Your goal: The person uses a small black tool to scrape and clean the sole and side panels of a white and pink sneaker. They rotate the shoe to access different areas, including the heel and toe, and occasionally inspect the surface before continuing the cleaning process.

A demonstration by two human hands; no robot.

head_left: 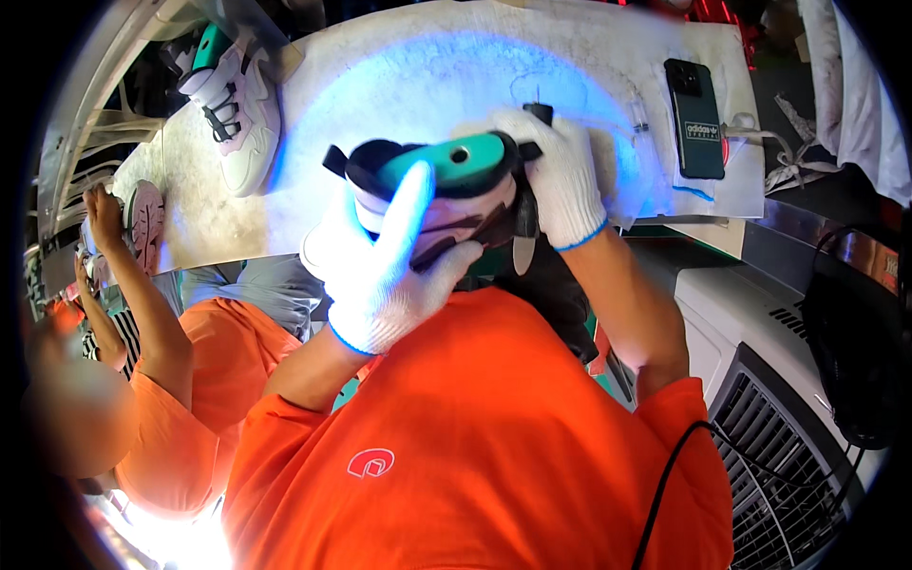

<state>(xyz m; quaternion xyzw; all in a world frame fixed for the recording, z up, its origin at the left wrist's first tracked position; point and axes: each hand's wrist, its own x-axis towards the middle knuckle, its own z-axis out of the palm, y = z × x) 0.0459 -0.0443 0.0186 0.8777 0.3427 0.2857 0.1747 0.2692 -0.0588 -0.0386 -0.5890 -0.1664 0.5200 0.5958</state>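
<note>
Between my two hands I hold a sneaker [465,215], tilted above the table's near edge, with a green shoe last [475,163] filling its opening. My left hand [385,271], in a white knitted glove, grips the shoe from the left, its index finger laid along the last. My right hand [562,180], gloved likewise, clasps the shoe's right end. The same hand also has a slim black-handled tool [526,220], upright, with a thin metal tip above and a flat pale end below. The fingers behind the shoe are hidden.
Another sneaker [242,123] with a green last stands on the pale table [332,95] at far left. A dark phone [695,119] lies at right by a cable. A co-worker in orange [218,370] sits at left, hand near a shoe sole [144,223]. A grey vented machine [779,427] is at lower right.
</note>
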